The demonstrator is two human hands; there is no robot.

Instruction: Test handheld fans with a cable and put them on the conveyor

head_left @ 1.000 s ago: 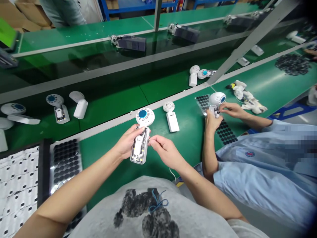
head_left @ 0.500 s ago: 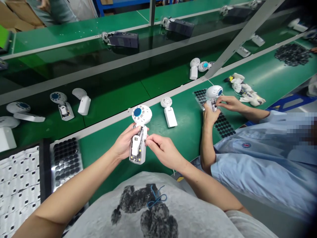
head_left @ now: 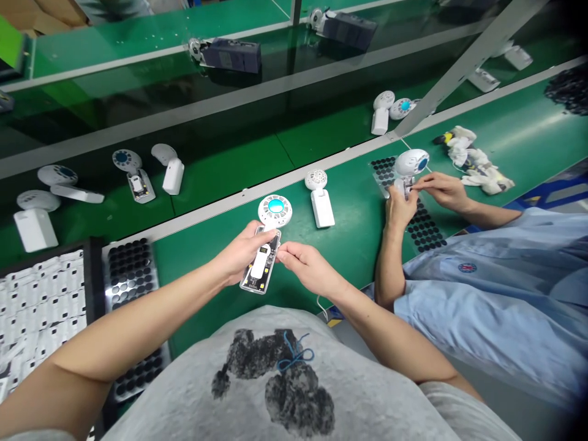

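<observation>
"Workbench [head_left: 353, 202] comes first, green and glossy, crossing the near side; beyond its pale rail [head_left: 202, 211] runs a sunken green strip [head_left: 239, 147], and past that lies a far bench [head_left: 105, 49], green too."

"And the room about it?"

"Blue sleeves [head_left: 459, 306] of a co-worker fill the near right; a slanted metal post [head_left: 463, 73] stands beyond; at near left there is a black-rimmed tray [head_left: 95, 288] of white parts, with a sheet of black discs [head_left: 131, 263] just to its right; several white fans [head_left: 173, 176] lie on the strip."

"What of the person's own hands?"

"Left hand [head_left: 241, 251] grips a clear-faced fan [head_left: 261, 263], thumb across its front, held over the workbench near the middle; a second fan [head_left: 323, 208] lies farther right; the right hand [head_left: 305, 266] has thumb and forefinger pinched together at the held fan's right edge; whether anything small sits between them, I cannot tell."
</observation>
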